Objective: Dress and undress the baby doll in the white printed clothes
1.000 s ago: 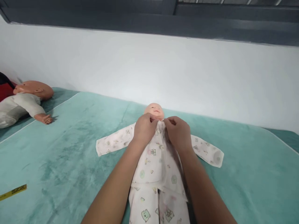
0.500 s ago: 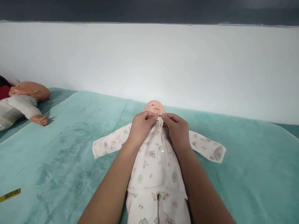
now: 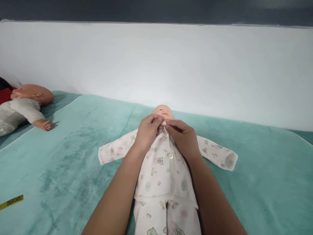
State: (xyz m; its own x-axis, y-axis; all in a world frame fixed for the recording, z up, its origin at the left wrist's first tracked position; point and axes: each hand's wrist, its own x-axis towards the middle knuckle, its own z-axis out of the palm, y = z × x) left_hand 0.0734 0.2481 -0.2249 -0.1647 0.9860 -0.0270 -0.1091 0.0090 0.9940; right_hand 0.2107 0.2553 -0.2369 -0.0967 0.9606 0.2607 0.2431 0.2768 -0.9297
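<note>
A baby doll [image 3: 163,110] lies on its back, wearing a white printed baby shirt [image 3: 158,169] and matching printed trousers [image 3: 149,218]. The shirt's sleeves spread out to both sides. At the neckline, just under the doll's chin, my left hand [image 3: 149,131] is closed in a pinch at the collar edge. Facing it, my right hand [image 3: 184,134] pinches the other side of the collar between thumb and fingers. A bit of white fabric shows between the fingertips. Lower on the front placket sits a pale button [image 3: 171,156].
A second doll [image 3: 26,104] in pale clothes lies at the far left beside something red and black. Teal cloth [image 3: 73,143] covers the surface, with a yellow and black strip [image 3: 11,201] at lower left. A white wall [image 3: 156,65] rises behind.
My fingertips have shifted slightly at the collar. The left fingers have moved a little up and apart from the fabric edge, while the right fingers still hold it. The view has moved slightly.
</note>
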